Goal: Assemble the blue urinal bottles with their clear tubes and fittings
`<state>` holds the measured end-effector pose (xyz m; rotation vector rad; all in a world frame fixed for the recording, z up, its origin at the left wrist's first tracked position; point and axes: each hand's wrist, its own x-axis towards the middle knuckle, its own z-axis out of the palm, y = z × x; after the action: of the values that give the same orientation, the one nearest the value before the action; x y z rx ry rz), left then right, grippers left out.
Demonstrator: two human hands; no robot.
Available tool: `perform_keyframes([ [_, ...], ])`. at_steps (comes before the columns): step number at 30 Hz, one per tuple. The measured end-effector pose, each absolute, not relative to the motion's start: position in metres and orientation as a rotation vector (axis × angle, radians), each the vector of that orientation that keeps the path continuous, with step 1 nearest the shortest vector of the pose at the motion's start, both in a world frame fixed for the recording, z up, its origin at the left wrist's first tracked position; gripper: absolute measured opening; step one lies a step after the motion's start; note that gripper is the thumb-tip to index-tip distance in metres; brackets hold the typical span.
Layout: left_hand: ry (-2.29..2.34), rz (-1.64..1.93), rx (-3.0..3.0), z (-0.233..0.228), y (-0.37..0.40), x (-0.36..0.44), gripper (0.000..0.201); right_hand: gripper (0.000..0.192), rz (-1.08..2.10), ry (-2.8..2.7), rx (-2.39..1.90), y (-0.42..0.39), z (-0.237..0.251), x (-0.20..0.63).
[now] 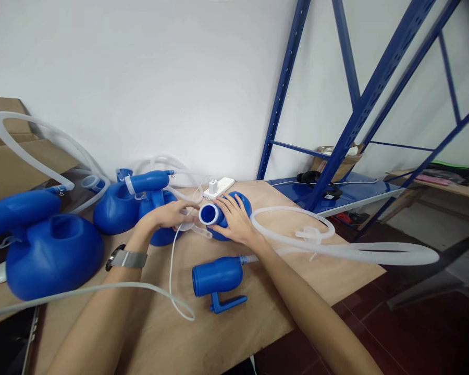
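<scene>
In the head view, my right hand [234, 219] is wrapped around the neck of a blue plastic bottle [245, 200] on the table. The white-rimmed mouth [209, 214] of this bottle faces toward me. Just left of it, my left hand [175, 213] has its fingers closed on a translucent plastic cap [185, 226] with a strap sticking out to the right. Part of the cap is hidden by the fingers. Nearer to me lies a blue handled cup-shaped piece [218, 276], joined to a translucent hose [346, 252] that loops off to the right.
Several blue bottles [58, 255] with hoses crowd the left side of the wooden table [172, 333]. A white power strip [220, 187] lies by the wall, and a white cable [133, 285] crosses near my left wrist. A blue metal rack [285, 88] stands at the right.
</scene>
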<state>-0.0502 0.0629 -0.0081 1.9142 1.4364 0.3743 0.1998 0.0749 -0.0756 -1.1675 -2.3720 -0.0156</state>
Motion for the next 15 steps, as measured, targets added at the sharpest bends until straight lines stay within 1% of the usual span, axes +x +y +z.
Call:
perform_keyframes([
  [3,1.315,0.501,1.63,-0.006,0.056,-0.055,0.087,0.082,0.019,-2.377,-1.17,0.074,-0.076,0.199],
  [5,1.218,0.534,1.536,-0.006,0.054,-0.059,0.09,0.079,0.029,-2.375,-1.167,0.074,-0.075,0.198],
  [10,1.168,0.664,1.398,-0.001,0.053,-0.066,0.08,0.078,0.04,-2.372,-1.175,0.072,-0.073,0.198],
  [15,1.414,0.78,1.349,0.014,0.049,-0.069,0.062,0.077,0.073,-2.375,-1.184,0.072,-0.069,0.197],
])
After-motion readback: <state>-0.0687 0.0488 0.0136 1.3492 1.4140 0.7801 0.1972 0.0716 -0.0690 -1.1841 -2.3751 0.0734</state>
